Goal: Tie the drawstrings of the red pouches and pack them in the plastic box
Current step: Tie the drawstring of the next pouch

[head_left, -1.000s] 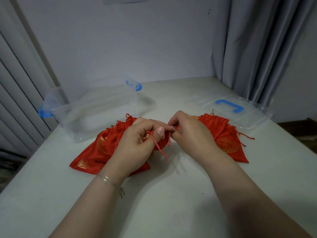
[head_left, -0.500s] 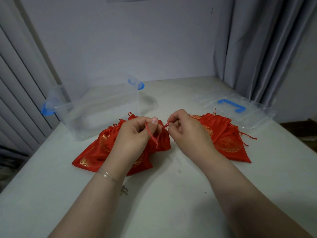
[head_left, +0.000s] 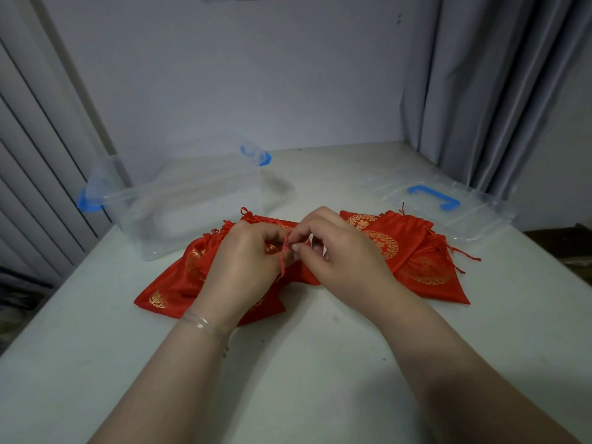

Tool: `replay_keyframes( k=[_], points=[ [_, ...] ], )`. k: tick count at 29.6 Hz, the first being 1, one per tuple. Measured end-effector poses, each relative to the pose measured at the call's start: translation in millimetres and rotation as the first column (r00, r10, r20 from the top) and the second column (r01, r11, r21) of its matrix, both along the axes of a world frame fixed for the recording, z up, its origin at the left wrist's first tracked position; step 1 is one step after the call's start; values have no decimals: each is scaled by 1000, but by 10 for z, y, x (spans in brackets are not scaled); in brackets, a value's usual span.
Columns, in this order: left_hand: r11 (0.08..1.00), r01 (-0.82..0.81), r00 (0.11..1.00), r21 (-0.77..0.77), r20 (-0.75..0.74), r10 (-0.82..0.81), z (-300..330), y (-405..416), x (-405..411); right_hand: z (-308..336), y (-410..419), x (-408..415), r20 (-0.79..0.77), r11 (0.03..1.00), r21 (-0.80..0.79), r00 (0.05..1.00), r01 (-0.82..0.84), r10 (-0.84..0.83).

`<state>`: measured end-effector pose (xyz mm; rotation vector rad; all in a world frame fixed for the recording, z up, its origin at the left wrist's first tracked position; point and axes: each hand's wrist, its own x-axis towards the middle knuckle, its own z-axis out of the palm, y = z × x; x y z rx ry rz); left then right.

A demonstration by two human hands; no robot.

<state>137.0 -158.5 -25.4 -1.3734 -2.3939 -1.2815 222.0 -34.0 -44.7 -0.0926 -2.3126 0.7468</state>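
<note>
Both hands meet over the shiny red cloth pouches with gold patterns (head_left: 179, 280) lying on the white surface (head_left: 304, 363). Left hand (head_left: 243, 267) and right hand (head_left: 339, 251) have curled fingers that pinch a thin red drawstring (head_left: 283, 257) between them. Behind sits the clear plastic box with blue clips (head_left: 192, 200), and its clear lid with a blue handle (head_left: 448, 203) lies to the right.

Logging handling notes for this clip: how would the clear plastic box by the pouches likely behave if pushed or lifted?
The clear plastic box looks thin-walled and holds nothing visible, so it is probably light and would slide easily on the smooth table. Its low, wide shape suggests it would not tip readily. The walls may flex a little if squeezed.
</note>
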Motion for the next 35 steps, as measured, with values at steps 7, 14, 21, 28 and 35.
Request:
replay_keyframes(
  k=[7,14,21,28,35],
  points=[
    [998,32,987,51,156,-39,-33,34,-41,78,16,8,-30,941,-324,995,-101,96],
    [996,66,978,60,194,-77,-66,29,-71,88,1,21,58,893,-441,990,-92,131],
    [970,114,890,217,412,-197,-14,41,-37,89,57,-5,33,815,-580,999,-3,27],
    [949,9,756,314,619,-212,-10,21,-103,63,3,-21,8,817,-562,988,-125,157],
    [950,32,669,311,699,-251,8,2,-147,69,39,7,36,889,-414,972,-198,233]
  ],
)
